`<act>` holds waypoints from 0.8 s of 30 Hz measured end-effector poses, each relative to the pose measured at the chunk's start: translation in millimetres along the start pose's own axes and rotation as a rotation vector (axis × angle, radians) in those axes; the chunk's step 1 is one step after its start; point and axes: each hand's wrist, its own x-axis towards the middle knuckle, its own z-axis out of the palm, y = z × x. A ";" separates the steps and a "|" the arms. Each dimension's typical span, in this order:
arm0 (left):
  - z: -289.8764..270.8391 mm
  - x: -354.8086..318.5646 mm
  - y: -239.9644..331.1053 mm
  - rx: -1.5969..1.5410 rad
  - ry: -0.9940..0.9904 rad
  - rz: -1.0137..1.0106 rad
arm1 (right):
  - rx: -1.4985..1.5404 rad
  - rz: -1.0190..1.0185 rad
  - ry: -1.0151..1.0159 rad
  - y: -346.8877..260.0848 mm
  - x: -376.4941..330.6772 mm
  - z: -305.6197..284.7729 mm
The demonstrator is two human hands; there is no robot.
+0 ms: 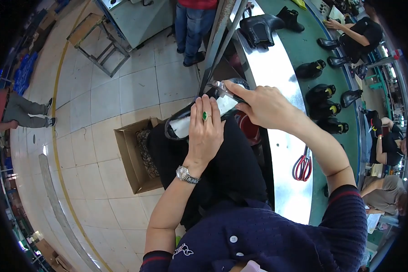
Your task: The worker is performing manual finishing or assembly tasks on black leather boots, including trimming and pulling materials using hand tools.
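Observation:
A black boot or shoe (181, 126) lies across my lap with its pale white underside turned up. My left hand (206, 131), with a green-stoned ring and a wristwatch, rests across that underside and holds it, fingers side by side. In my right hand (269, 105) is a metal-headed hand tool (219, 85), its handle inside my closed fingers. The tool's head touches or hovers over the boot's far end, just past my left fingertips. Whether it is a pair of pincers or a hammer I cannot tell.
An open cardboard box (133, 156) stands on the floor left of my legs. Red-handled scissors (303, 167) lie on the metal bench (283, 199) to my right. Several black boots (321, 92) stand on the green surface (303, 54) beyond. A metal post (215, 41) rises ahead; people work nearby.

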 end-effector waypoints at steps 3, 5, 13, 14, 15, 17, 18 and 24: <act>-3.1 -1.1 1.5 -0.091 0.051 -0.001 | -0.010 -0.154 0.152 -5.3 -5.6 2.9; -1.8 3.4 5.3 -0.102 0.068 0.008 | 0.095 -0.074 0.350 0.6 -9.1 27.4; -4.6 2.1 -1.4 -0.094 0.069 0.018 | 0.077 -0.039 0.294 -24.7 -10.1 18.1; -9.6 5.8 -0.6 -0.209 0.056 -0.066 | -0.113 -0.007 0.080 -18.4 -9.3 28.6; -16.5 9.9 0.2 -0.323 0.043 -0.149 | -0.114 -0.006 0.082 -14.4 -11.1 29.8; -49.0 19.7 1.6 -0.267 -0.112 -0.295 | -0.094 0.024 -0.004 -10.3 -9.8 28.2; -45.3 18.1 -9.2 -0.101 -0.193 -0.203 | -0.131 -0.011 0.032 -6.9 -5.0 25.0; -33.4 -3.2 -10.6 0.184 -0.156 -0.033 | 0.181 -0.088 0.455 -38.4 -5.7 15.0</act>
